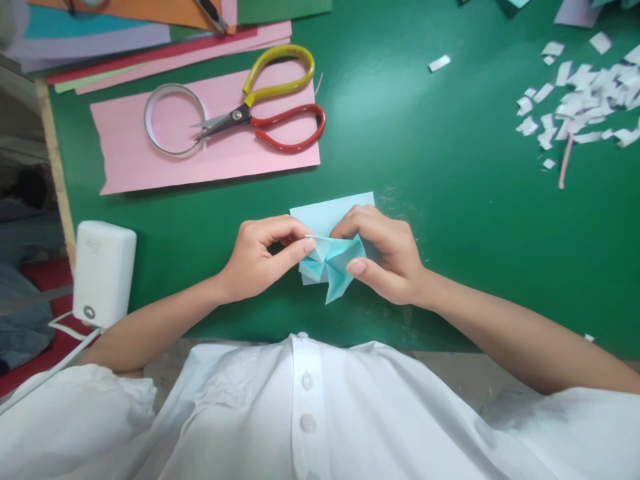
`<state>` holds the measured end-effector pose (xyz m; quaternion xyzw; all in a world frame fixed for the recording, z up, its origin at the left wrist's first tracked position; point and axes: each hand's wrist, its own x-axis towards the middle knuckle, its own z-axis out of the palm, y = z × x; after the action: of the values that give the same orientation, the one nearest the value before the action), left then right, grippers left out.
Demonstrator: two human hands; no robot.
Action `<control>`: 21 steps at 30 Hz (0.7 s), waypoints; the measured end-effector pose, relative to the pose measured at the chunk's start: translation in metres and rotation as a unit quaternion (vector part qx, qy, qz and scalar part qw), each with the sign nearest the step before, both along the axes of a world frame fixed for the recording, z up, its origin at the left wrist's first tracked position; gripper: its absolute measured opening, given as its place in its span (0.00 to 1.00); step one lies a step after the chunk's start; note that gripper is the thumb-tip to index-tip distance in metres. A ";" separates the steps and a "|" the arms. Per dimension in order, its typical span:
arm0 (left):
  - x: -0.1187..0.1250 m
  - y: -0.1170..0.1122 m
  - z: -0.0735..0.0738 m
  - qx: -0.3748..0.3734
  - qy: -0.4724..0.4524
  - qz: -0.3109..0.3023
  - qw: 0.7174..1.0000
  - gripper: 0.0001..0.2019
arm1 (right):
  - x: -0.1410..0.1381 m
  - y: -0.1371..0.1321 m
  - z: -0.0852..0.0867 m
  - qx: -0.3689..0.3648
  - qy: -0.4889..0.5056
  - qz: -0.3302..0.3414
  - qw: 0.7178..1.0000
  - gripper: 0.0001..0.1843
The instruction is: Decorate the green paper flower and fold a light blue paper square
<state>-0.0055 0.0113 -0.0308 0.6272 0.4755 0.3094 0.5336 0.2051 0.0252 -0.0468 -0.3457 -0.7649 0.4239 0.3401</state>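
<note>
Between my two hands is a folded turquoise paper pinwheel [336,261], its flaps standing partly up. My left hand [267,257] pinches its left upper edge between thumb and fingers. On the other side, my right hand [387,253] has its thumb against the right flap and its fingers curled behind the paper. Beneath the folded piece lies a flat light blue sheet of paper [330,213], partly covered by my fingers.
Scissors [237,115] with yellow and red handles and a tape roll [149,127] lie on pink paper [130,167]. A white power bank [104,273] with a cable stands at the left edge. White paper scraps [590,97] are heaped right. Coloured sheets [200,53] are stacked at upper left.
</note>
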 end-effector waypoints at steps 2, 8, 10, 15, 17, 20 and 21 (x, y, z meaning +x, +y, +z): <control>0.000 -0.001 0.000 -0.015 -0.011 0.014 1.000 0.10 | 0.001 0.001 -0.001 0.003 0.014 0.009 1.000 0.29; 0.002 -0.002 -0.001 -0.017 -0.031 0.034 0.999 0.11 | -0.001 0.001 0.002 -0.023 0.010 -0.001 1.000 0.27; 0.002 -0.001 -0.002 -0.014 -0.037 0.035 0.999 0.12 | -0.003 0.001 0.003 -0.036 0.011 -0.019 0.999 0.23; 0.000 0.002 -0.003 -0.030 -0.036 -0.012 0.999 0.11 | -0.003 0.000 0.004 -0.040 0.009 -0.046 0.998 0.17; 0.000 0.003 -0.003 -0.011 0.002 -0.043 0.999 0.10 | -0.003 0.001 0.003 -0.036 0.008 -0.042 0.998 0.16; 0.000 0.004 -0.003 0.044 0.061 -0.080 0.994 0.10 | -0.002 0.000 0.002 -0.021 0.007 -0.027 0.999 0.13; 0.000 0.004 -0.003 0.060 0.074 -0.088 0.992 0.11 | -0.002 0.000 0.002 -0.014 0.006 -0.023 1.000 0.12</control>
<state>-0.0055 0.0151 -0.0340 0.7190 0.4365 0.2422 0.4836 0.2027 0.0253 -0.0447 -0.3655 -0.7488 0.4287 0.3492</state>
